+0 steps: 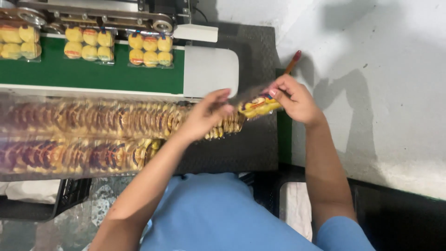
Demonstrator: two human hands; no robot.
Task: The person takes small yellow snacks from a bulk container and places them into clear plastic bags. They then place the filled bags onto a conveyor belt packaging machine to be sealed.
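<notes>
Clear packet of yellow biscuits [258,106] pinched between left hand [206,114] and right hand [292,98] — beside green conveyor belt [93,74] carrying sealed packets [150,49].

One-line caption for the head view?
Both hands, left hand and right hand, hold a clear cookie packet beside a green conveyor belt.

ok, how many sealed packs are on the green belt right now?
3. One at the left edge, cut off by the frame; one in the middle; one on the right, nearest the white end plate. More may lie beyond the left edge.
</notes>
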